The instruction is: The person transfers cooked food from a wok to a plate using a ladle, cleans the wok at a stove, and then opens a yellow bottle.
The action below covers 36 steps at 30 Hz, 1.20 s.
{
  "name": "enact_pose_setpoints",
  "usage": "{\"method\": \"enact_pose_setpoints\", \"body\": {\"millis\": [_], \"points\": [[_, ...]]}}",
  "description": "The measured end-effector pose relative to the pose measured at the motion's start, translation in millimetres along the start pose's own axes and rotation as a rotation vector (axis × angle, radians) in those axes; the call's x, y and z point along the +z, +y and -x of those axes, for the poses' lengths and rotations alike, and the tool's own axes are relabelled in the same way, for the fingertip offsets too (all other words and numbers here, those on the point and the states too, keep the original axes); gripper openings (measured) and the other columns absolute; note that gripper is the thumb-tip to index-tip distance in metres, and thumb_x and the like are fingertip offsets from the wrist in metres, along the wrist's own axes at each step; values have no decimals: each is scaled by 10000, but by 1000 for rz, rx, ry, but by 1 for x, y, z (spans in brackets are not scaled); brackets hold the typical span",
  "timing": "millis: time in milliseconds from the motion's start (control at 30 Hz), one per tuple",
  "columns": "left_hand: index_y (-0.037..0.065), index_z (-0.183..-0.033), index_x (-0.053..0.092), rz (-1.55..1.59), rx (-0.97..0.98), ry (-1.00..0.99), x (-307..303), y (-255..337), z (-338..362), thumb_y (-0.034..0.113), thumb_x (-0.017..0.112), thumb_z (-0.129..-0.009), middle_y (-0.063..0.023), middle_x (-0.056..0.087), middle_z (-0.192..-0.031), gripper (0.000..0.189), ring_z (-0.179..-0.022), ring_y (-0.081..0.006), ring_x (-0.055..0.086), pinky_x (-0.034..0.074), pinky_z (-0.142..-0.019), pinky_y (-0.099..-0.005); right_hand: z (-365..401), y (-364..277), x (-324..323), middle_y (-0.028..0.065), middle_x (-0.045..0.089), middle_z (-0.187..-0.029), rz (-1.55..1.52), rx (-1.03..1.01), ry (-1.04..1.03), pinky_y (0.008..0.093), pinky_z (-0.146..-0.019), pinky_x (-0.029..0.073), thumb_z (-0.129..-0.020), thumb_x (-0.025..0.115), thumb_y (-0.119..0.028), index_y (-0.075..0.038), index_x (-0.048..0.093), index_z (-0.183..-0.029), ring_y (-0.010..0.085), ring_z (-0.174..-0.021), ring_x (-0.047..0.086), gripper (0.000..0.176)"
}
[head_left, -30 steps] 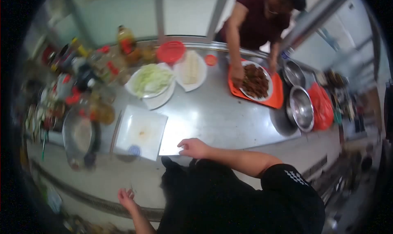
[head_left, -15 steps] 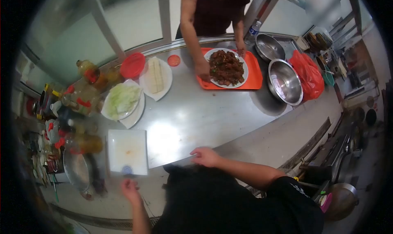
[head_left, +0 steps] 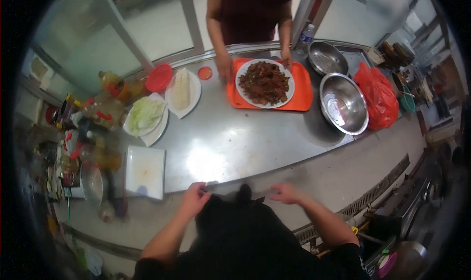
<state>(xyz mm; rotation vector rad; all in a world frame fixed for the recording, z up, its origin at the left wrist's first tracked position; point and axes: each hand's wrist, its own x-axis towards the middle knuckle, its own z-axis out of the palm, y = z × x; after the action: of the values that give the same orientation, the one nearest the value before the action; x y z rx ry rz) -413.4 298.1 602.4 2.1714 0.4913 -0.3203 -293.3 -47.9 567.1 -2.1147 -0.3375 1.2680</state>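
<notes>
At the near edge of the counter, both hands are raised in front of my black clothing. My left hand [head_left: 197, 196] is beside the left of the clothing, fingers loosely curled with a gap at the thumb. My right hand [head_left: 287, 193] is off to the other side, its slightly blurred fingers parted and pointing left. Neither hand shows anything held. A white square plate [head_left: 145, 162] with a faint stain lies left of my left hand. Farther back, a white round plate [head_left: 239, 92] heaped with browned chopped food [head_left: 265, 83] rests on an orange tray [head_left: 304, 91].
Across the counter [head_left: 235, 142], a person [head_left: 250, 15] has hands at the tray's sides. Steel bowls [head_left: 360, 115] and a red plastic bag [head_left: 380, 98] stand right. Leafy greens [head_left: 146, 114], pale strips [head_left: 182, 91] on a plate and several bottles [head_left: 100, 113] are left.
My left hand has moved up and right from beside the square plate; my right hand has shifted right. The person's hand has left the food plate, which now sits farther left on the tray.
</notes>
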Motion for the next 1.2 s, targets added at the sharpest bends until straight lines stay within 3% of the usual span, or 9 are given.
{"method": "enact_pose_setpoints", "body": {"millis": [33, 133, 267, 333, 367, 467, 533, 800, 1200], "points": [[22, -1136, 539, 8, -36, 28, 6, -3, 1, 175, 674, -812, -141, 615, -997, 383, -820, -207, 633, 517, -688, -332, 8, -6, -28, 223, 583, -1161, 387, -187, -13, 404, -859, 499, -809, 690, -261, -10, 450, -1305, 306, -989, 608, 606], [25, -1170, 533, -180, 22, -71, 14, -29, 11, 219, 669, -808, -175, 602, -1050, 433, -872, -273, 631, 513, -759, -374, 42, -72, -92, 196, 399, -1394, 112, -487, 1123, 403, -1084, 285, -750, 712, -214, -29, 364, -1377, 327, -1303, 366, 741], [31, -1168, 541, -294, 14, -162, -3, -54, 64, 283, 637, -820, -183, 578, -1109, 441, -985, -342, 583, 480, -848, -418, 83, -129, -112, 170, 382, -1422, 238, -619, 602, 402, -1087, 279, -722, 690, -140, -33, 385, -1375, 294, -1311, 367, 728], [33, -1164, 544, -280, -16, -159, -13, -84, 87, 302, 625, -825, -186, 572, -1119, 441, -1012, -357, 567, 469, -869, -426, 71, -141, -91, 155, 433, -1390, 534, -488, 1247, 393, -1052, 328, -733, 680, -121, -18, 422, -1349, 281, -1268, 425, 676], [35, -1169, 543, -296, -72, -175, -18, -104, 98, 305, 622, -826, -183, 571, -1124, 444, -1016, -357, 565, 468, -874, -426, 63, -136, -77, 155, 433, -1390, 544, -518, 1225, 393, -1052, 328, -733, 680, -121, -18, 422, -1349, 281, -1268, 425, 676], [38, -1181, 539, -310, -165, -191, -41, -165, 133, 309, 620, -824, -183, 568, -1139, 456, -1028, -356, 561, 464, -885, -427, 29, -125, 3, 103, 588, -1187, -79, -225, 277, 305, -877, 460, -790, 675, -124, -29, 469, -1311, 172, -964, 578, 569], [39, -1188, 536, -314, -176, -205, -62, -205, 152, 310, 621, -821, -184, 566, -1149, 464, -1036, -356, 559, 462, -891, -428, 10, -156, 86, 121, 634, -1103, 102, -50, 55, 309, -822, 487, -788, 697, -199, -66, 480, -1308, 175, -906, 613, 579], [37, -1164, 550, -313, -195, -166, -166, -348, 186, 292, 619, -807, -173, 568, -1162, 444, -1065, -334, 554, 457, -906, -420, -56, -197, 316, 187, 608, -1145, 305, -102, -18, 431, -884, 468, -824, 634, -319, -94, 503, -1283, 364, -1034, 587, 529], [-13, -1148, 569, -408, 26, -154, -176, -300, 71, 286, 638, -781, -207, 578, -1150, 479, -1078, -354, 543, 432, -935, -425, -26, -107, 270, 171, 624, -1113, 296, 182, 125, 431, -886, 466, -832, 575, -374, -134, 559, -1229, 353, -1018, 589, 464]]}}
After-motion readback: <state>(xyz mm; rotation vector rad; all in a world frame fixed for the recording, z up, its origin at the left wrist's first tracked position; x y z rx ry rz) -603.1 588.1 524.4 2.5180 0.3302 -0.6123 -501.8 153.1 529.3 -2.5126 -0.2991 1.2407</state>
